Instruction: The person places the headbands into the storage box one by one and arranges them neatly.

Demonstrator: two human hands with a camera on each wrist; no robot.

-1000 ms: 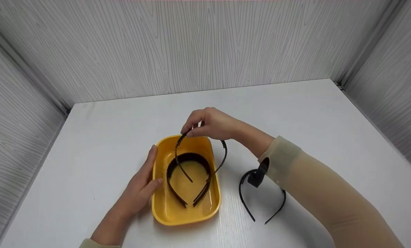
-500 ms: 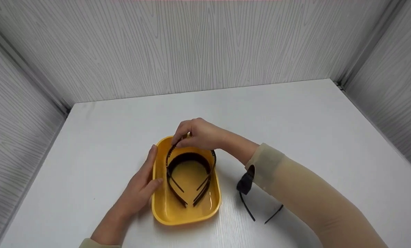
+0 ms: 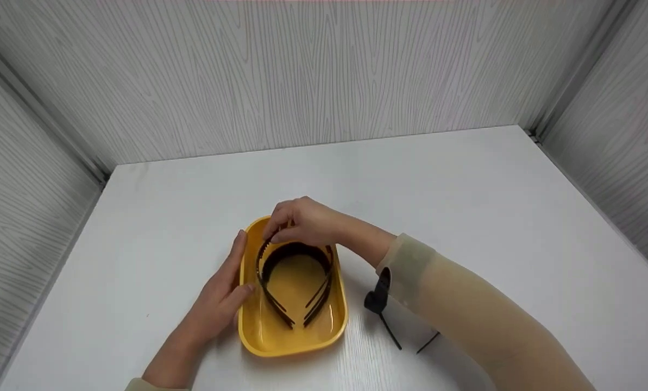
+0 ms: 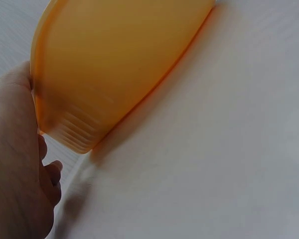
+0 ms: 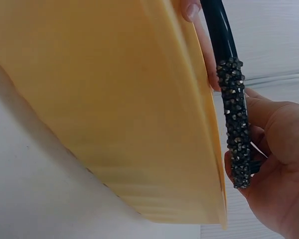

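My right hand (image 3: 310,224) pinches a thin black headband (image 3: 259,266) at its top and holds it over the yellow tub (image 3: 264,353). The band's legs reach down inside the rim, overlapping other black headbands (image 3: 296,249) that lie nested in the tub. In the right wrist view, dark sparkly stones (image 5: 236,124) cover part of the held band. My left hand (image 3: 215,301) grips the tub's left side, thumb over the rim and fingers along the outer wall. The left wrist view shows the left hand (image 4: 15,159) against the tub's outer wall (image 4: 114,59).
Right of the tub, another black headband (image 3: 391,332) lies on the white table (image 3: 155,244), mostly hidden beneath my right forearm. A black device (image 3: 378,298) sits at the right sleeve cuff. Grey wood-grain panels (image 3: 313,70) enclose the table at the back and sides.
My right hand has moved left and down, lowering the pinched headband into the tub over the other bands. The forearm now covers more of the headband on the table. My left hand stays put.
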